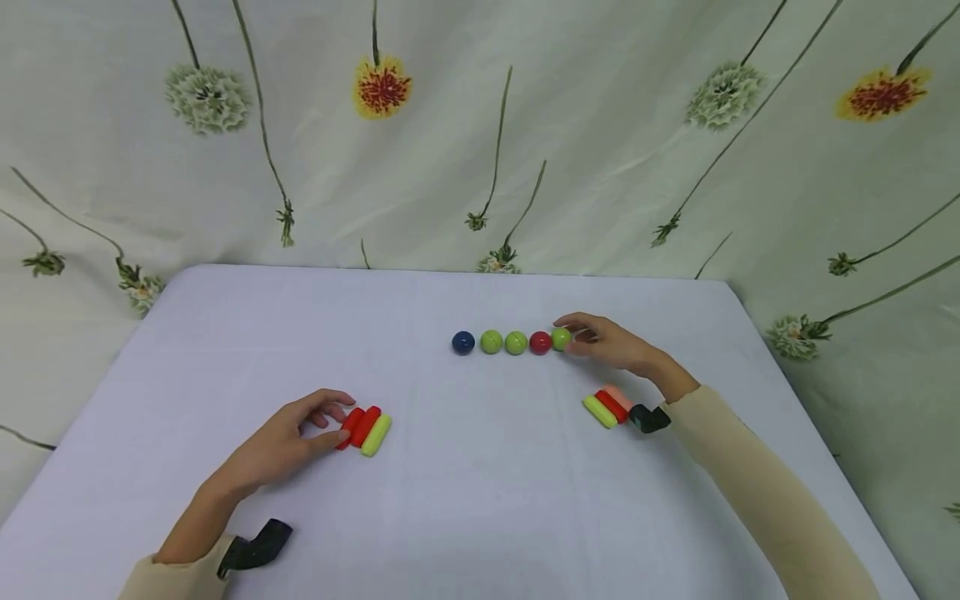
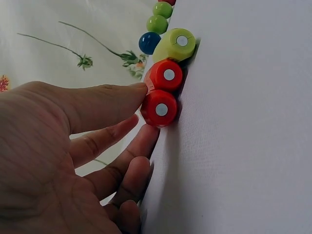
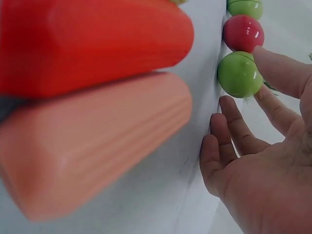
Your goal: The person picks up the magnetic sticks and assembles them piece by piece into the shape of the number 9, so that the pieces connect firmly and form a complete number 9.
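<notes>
Left hand is sitting on the white table with relaxed fingers, thumb and fingertips touching the end of the nearest red cylinder in a little pack of two red and one yellow-green cylinder, not really gripping anything. Right hand is resting further back, thumb and index finger pinching the green ball at the right end of a row of balls: dark blue ball, two more green ones, then a red ball. Another cluster, yellow-green, red and a pink cylinder, is lying just beside the right wrist.
</notes>
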{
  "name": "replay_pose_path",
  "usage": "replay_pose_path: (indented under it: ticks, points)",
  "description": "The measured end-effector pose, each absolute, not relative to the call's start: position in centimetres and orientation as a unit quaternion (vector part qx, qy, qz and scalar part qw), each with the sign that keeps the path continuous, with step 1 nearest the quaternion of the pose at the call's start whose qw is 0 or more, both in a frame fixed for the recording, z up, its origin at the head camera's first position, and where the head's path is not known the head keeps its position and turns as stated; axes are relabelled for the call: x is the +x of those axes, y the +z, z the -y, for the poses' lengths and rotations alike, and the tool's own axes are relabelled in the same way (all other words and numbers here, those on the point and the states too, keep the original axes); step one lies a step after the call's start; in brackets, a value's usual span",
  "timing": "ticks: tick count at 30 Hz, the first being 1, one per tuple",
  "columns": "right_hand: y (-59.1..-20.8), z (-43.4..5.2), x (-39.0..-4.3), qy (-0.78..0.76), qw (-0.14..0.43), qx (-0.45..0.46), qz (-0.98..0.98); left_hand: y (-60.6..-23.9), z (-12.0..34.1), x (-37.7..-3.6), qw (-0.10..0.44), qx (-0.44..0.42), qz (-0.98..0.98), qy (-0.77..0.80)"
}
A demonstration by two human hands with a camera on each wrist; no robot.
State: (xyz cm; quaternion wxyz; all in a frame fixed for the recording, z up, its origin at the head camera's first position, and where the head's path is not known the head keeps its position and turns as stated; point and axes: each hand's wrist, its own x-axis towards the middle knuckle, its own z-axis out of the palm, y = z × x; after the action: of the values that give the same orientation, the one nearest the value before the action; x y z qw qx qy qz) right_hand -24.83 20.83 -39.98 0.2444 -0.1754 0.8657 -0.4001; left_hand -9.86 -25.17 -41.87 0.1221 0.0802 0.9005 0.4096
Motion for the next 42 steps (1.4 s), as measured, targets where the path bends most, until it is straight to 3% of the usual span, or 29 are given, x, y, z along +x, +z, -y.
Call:
replay_pose_path:
  ticks: [23,42]
  points:
    - [-40.3,-20.4,-24.3,-0.366,0.213,-0.144,-0.895,-41.7,25.0,-9.5,0.087,0.081,-0.92,0.373]
    - [-38.8,-19.1,-18.6,-0.421,0.111,-0.177,-0.882,-41.7,24.6,-9.5,0.042,0.091,-0.931,0.351]
